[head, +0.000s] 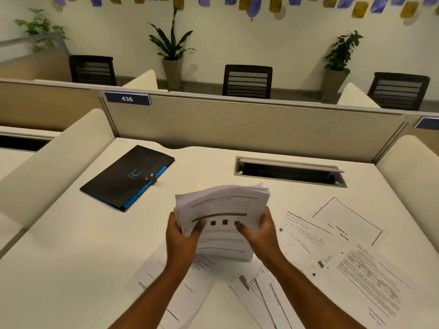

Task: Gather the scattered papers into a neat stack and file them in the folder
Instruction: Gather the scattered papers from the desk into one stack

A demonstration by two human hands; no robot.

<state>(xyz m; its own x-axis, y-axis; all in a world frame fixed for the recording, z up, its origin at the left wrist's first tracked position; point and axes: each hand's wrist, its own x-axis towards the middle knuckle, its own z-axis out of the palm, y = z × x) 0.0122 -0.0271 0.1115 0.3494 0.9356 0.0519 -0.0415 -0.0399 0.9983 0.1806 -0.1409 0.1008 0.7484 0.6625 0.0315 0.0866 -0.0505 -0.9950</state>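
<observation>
Both hands are gripping a stack of printed papers (pixel 223 219) by its side edges, the left hand (pixel 183 236) and right hand (pixel 259 231) each pinching it with thumb on top, probably to square it. Loose sheets (pixel 370 276) are lying scattered on the desk (pixel 71 257); the black folder (pixel 126 179) is waiting closed, left.

It was an open-plan office: a white desk (pixel 71 257) stood behind a beige fabric partition (pixel 249 124) numbered 436 on a blue plate (pixel 127 99), with black mesh-backed chairs (pixel 247 80) and potted green plants (pixel 171 48) beyond.
</observation>
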